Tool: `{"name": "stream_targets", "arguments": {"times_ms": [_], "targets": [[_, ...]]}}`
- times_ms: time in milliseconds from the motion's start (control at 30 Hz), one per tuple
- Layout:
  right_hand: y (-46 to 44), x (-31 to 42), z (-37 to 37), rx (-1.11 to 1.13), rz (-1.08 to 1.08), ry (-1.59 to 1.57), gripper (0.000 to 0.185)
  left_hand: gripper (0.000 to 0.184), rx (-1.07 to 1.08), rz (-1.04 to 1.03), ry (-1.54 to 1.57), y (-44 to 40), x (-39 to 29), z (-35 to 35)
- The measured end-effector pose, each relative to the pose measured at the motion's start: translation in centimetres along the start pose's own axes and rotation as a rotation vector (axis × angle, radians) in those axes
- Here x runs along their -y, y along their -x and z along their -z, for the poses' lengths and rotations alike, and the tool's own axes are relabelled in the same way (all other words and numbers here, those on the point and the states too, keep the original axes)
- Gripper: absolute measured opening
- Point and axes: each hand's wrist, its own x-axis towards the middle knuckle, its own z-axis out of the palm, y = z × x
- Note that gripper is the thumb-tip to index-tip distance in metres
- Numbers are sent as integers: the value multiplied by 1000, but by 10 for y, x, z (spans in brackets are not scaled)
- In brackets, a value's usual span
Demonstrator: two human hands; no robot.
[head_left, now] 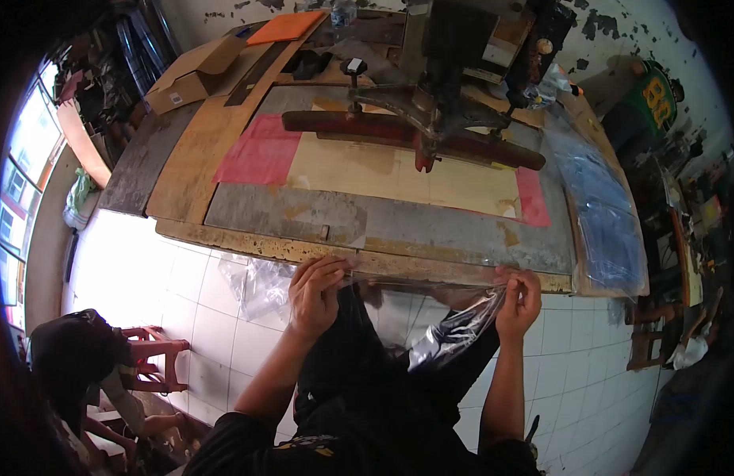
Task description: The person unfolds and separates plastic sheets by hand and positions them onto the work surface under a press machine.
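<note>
My left hand (315, 295) pinches one end of a clear plastic sheet (456, 335) at the front edge of the worktable (252, 243). Its other end is between the fingers and thumb of my right hand (518, 301). The upper edge of the sheet is stretched between both hands, and the rest hangs crumpled and shiny over my lap. Beyond my hands, a cream pad (367, 170) with pink ends lies on the grey table plate. Above the pad is a machine with a dark red bar (478, 151) on a metal bracket (438, 107).
A stack of clear bluish plastic (597, 210) lies at the table's right. An open cardboard box (196, 73) and an orange folder (286, 28) sit at back left. More clear plastic (256, 285) hangs below the front edge. Another person (73, 357) is low at left near a red stool (157, 357).
</note>
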Motion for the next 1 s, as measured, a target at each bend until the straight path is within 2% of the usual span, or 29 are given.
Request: {"name": "stream_targets", "arguments": {"times_ms": [33,100,233,300,367,400,433,467,500,533,567,600,667,700,767,833,900,967,1000], "targets": [[3,-7,-3,3,2,-1,10,18,-17,-72,-58,3,2,-3],[7,-20,-10,-97,295,159,13,18,-57,-86,-92,9,6,-11],[6,-24,-14,-80,354,462,21,18,-112,-130,-172,12,10,-18],[0,-21,-10,-76,396,474,19,16,-130,-116,-137,5,8,-16],[-6,-23,-7,-257,444,293,10,14,-152,-103,-108,-1,5,-8],[-4,-19,1,-208,351,293,7,11,-142,-3,-107,-2,4,0],[-14,-2,3,-208,352,291,7,9,-130,97,-103,-5,0,7],[-29,22,4,-156,198,187,8,2,-158,188,38,-29,-16,14],[-44,44,4,-103,43,84,10,2,-158,188,38,-46,-22,23],[-57,58,6,-59,-163,62,16,6,-71,312,85,-62,-25,30],[-70,57,2,-60,-163,62,16,12,16,433,131,-74,-22,32],[-89,53,-2,30,-237,71,18,12,15,431,132,-88,-13,31],[-120,29,-11,117,-303,78,20,19,299,733,224,-120,8,27],[-128,-5,-16,180,-250,162,21,19,298,731,224,-130,18,22],[-148,-32,-31,243,-194,246,22,22,419,591,75,-145,41,6],[-166,-36,-47,300,-289,477,20,22,423,572,53,-157,56,-6],[-179,-32,-62,297,-357,479,18,23,427,554,34,-164,70,-17],[-186,-39,-67,287,-428,483,17,22,477,425,-84,-172,85,-25],[-184,-48,-68,306,-286,531,17,22,480,422,-78,-174,91,-27]]}}
